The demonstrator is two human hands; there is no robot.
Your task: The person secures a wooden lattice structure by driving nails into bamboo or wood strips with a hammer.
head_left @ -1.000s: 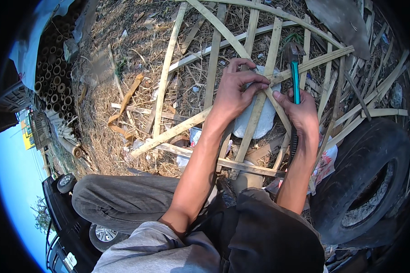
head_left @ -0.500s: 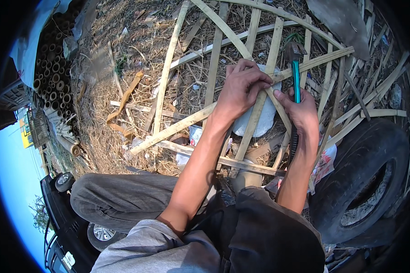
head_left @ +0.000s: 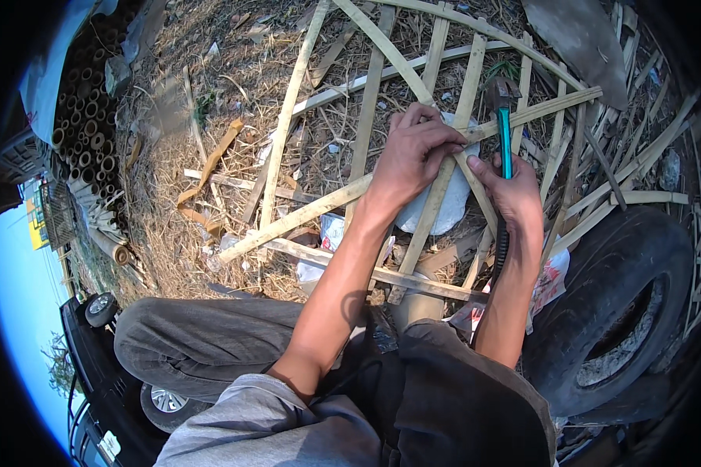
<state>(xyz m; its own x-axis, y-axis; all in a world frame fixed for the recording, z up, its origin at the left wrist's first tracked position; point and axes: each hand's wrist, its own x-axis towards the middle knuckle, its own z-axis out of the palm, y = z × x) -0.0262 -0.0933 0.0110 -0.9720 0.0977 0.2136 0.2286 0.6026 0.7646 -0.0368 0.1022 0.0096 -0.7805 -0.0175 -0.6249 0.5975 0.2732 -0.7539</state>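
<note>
My right hand (head_left: 514, 191) is closed around a hammer (head_left: 505, 140) with a teal and black handle, its metal head pointing away from me. The thumb of that hand lies against a crossing of bamboo strips. Just left of it, my left hand (head_left: 419, 152) pinches with thumb and fingers at the same crossing; whatever sits between the fingertips is too small to make out. The flat strips form an open lattice (head_left: 438, 194) on the ground, with a long slanting strip (head_left: 300, 216) passing under my left wrist. Beneath the crossing lies a pale stone slab (head_left: 444, 210).
A worn tyre (head_left: 607, 311) lies close on my right, by a crumpled printed plastic bag (head_left: 549, 284). Loose bamboo slats (head_left: 639, 167) are heaped behind it. Stacked bamboo poles (head_left: 89, 117) stand at the far left, and a dark vehicle (head_left: 105, 381) is at the lower left.
Both hands stay at the same crossing, and the hammer remains in my right hand. The view has shifted very slightly.
</note>
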